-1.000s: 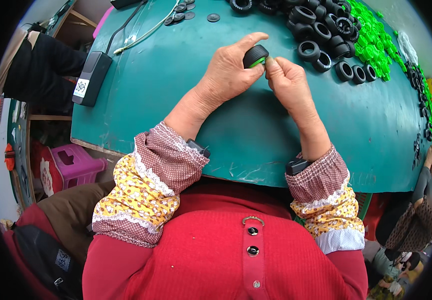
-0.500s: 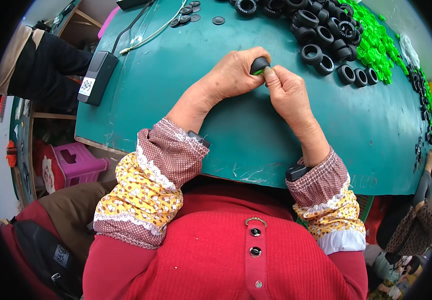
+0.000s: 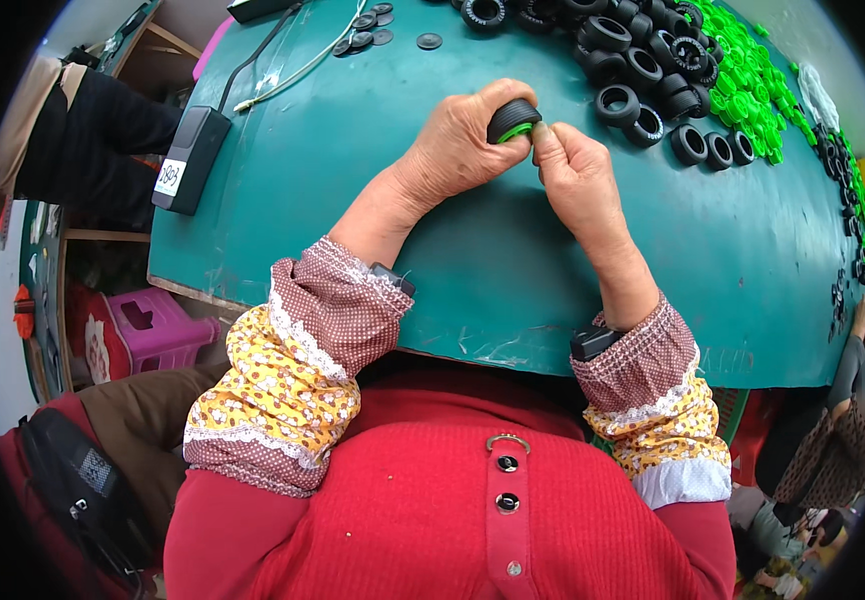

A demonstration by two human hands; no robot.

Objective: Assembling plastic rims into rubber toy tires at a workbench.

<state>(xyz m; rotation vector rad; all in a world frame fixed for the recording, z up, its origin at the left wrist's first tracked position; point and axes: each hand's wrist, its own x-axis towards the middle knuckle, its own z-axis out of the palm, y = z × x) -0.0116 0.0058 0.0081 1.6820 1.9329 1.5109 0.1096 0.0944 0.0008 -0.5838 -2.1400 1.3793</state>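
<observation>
Between my two hands, above the teal table, is a small black toy tyre (image 3: 514, 116) with a bright green wheel hub (image 3: 517, 132) showing along its lower side. My left hand (image 3: 460, 140) is closed round the tyre, thumb and fingers gripping its tread. My right hand (image 3: 578, 175) is closed in a pinch at the tyre's right edge, thumb pressed against the rim; its other fingers are curled in. Just what the right fingertips grip is partly hidden.
A heap of black tyres (image 3: 643, 70) and a pile of green hubs (image 3: 748, 115) lie at the far right. Black discs (image 3: 430, 41), a pale cable (image 3: 298, 75) and a black box (image 3: 193, 158) lie far left. A co-worker (image 3: 843, 430) is at the right.
My left hand has tilted the tyre, so more of its tread and green hub show. Both hands stay on it, having shifted only slightly.
</observation>
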